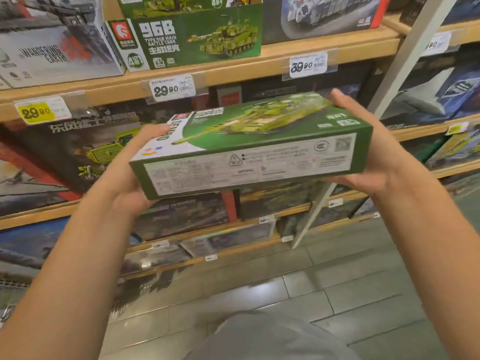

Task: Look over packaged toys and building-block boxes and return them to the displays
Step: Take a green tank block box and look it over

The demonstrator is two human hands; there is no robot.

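A green building-block box [249, 144] with a tank picture on its top face is held flat in mid-air in front of the shelves. Its long side with white label text faces me. My left hand [130, 175] grips the box's left end, thumb on top near the white corner. My right hand [374, 149] grips the right end, thumb along the top far edge and fingers underneath. On the shelf above stands a matching green tank box [197, 37] marked 968.
Wooden shelves [233, 71] full of block boxes fill the view, with price tags [171, 88] reading 29.90 along their edges. A grey Wandering Earth box [52, 48] stands upper left. A white upright post [405, 71] runs down at right. Grey floor tiles [337, 281] lie below.
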